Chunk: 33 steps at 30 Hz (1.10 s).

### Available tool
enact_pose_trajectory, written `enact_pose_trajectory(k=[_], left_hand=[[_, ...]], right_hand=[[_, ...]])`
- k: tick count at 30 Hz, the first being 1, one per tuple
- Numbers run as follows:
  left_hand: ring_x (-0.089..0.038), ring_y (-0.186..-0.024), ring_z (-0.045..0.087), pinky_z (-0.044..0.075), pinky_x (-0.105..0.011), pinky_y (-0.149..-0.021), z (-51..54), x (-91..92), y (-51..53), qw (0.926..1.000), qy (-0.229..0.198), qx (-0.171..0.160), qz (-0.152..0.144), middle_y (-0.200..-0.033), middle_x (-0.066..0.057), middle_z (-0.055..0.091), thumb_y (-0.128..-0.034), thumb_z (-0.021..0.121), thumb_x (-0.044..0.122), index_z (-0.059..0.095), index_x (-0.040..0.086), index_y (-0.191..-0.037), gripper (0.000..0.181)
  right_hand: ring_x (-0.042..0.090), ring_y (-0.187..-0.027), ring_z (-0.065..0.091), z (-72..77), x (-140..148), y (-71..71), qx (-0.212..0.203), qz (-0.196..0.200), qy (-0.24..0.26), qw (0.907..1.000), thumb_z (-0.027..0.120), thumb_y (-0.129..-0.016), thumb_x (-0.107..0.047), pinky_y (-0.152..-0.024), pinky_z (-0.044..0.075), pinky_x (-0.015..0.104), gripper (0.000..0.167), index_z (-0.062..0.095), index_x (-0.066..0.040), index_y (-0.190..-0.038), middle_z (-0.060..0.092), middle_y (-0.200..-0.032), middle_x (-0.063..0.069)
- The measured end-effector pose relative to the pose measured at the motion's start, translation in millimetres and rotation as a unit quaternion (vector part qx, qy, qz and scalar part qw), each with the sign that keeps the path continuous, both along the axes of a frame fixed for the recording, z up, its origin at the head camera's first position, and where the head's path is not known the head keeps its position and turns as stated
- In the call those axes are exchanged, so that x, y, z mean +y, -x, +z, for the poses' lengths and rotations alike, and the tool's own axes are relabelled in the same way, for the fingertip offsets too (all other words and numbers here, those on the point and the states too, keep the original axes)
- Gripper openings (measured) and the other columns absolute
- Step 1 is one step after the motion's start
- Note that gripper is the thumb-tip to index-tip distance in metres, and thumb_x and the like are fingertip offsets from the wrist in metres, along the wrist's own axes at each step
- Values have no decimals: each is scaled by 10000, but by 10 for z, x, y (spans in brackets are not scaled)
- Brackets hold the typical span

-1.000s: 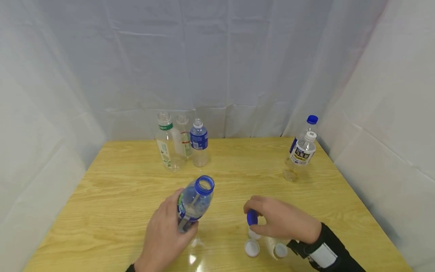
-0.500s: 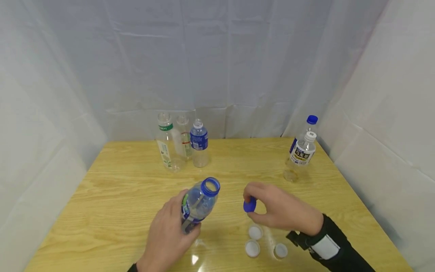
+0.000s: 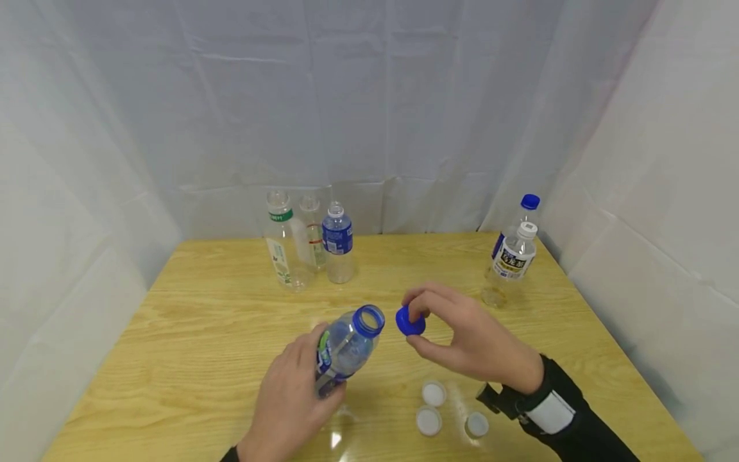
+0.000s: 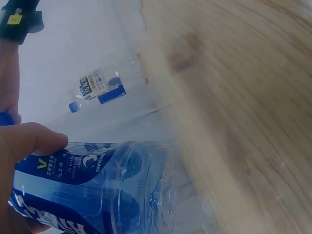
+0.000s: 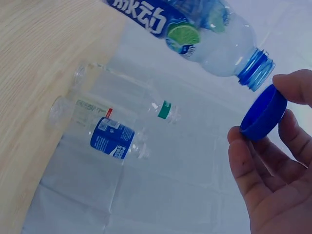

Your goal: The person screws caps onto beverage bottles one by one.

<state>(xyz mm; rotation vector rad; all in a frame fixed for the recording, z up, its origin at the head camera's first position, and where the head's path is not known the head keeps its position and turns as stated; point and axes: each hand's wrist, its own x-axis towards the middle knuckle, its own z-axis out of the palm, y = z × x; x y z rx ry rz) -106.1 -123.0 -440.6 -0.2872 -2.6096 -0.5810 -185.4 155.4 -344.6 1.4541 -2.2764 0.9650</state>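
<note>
My left hand point(image 3: 294, 391) grips a clear blue plastic bottle point(image 3: 349, 345) round its labelled body. The bottle tilts to the right, its uncapped blue neck towards my other hand. My right hand point(image 3: 470, 333) pinches a blue cap point(image 3: 410, 321) between thumb and fingers, just right of the bottle's mouth and apart from it. In the right wrist view the cap's hollow side point(image 5: 263, 112) faces the bottle neck point(image 5: 257, 68). The bottle's base point(image 4: 151, 190) shows in the left wrist view.
Two white caps point(image 3: 433, 393) and another white cap point(image 3: 476, 425) lie on the wooden table point(image 3: 190, 359). Uncapped bottles point(image 3: 339, 247) stand at the back left. Two capped bottles point(image 3: 514, 256) stand at the back right. White sheeting point(image 3: 369, 115) hangs around the table.
My right hand has lifted the blue cap from beside the white caps and brought it up and left, close to the bottle's mouth. The held bottle has shifted slightly right.
</note>
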Motion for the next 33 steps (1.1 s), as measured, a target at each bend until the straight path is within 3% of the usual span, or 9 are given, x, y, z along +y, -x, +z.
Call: enact_pose_trajectory(k=[4, 7, 15, 19, 25, 33], left_hand=[[-234, -1026, 649, 563, -439, -866, -7, 11, 12, 10000, 30, 10, -46, -1188, -87, 651, -626, 899, 355, 424, 137, -1475, 997], [-226, -1035, 648, 558, -435, -876, -4, 22, 13, 10000, 18, 6, -84, -1201, -70, 650, -618, 899, 350, 436, 150, -1474, 993], [-207, -1068, 636, 548, -410, -878, 30, 61, 14, 9998, 102, -156, -114, -1231, -28, 631, -618, 892, 339, 456, 183, -1477, 976], [-193, -1048, 630, 544, -396, -863, 50, 74, 14, 9993, 174, -310, -65, -1207, -17, 631, -612, 905, 351, 462, 204, -1477, 983], [-170, -993, 622, 535, -377, -850, 88, 80, 20, 9986, 309, -433, -45, -1133, -2, 637, -591, 912, 354, 483, 200, -1458, 980], [-145, -908, 608, 531, -341, -798, 104, 70, 24, 9991, 322, -257, -126, -1059, 4, 645, -551, 925, 339, 520, 192, -1428, 977]], right_hand=[[60, -1016, 603, 30, -64, -2, 164, 56, 2, 9998, 758, -899, -162, -859, 554, 209, 403, 591, -121, -1263, 594, -1232, -16], [68, -1055, 611, 37, -104, -10, 125, 51, -145, 9998, 744, -923, -203, -887, 554, 215, 442, 583, -121, -1326, 582, -1282, 4], [111, -1078, 630, 22, -158, -10, 6, 239, -250, 9994, 740, -922, -178, -883, 551, 187, 432, 596, -77, -1317, 572, -1295, 45], [92, -1032, 628, 19, -160, -11, -83, 282, -245, 9993, 751, -912, -171, -831, 548, 155, 422, 613, -78, -1300, 585, -1262, 38], [101, -1038, 648, 24, -160, -34, -165, 373, -371, 9985, 742, -919, -158, -856, 554, 169, 398, 623, -104, -1295, 589, -1275, 56], [113, -1089, 633, 35, -153, -32, -163, 509, -447, 9976, 747, -906, -114, -897, 545, 181, 415, 625, -136, -1303, 590, -1290, 38]])
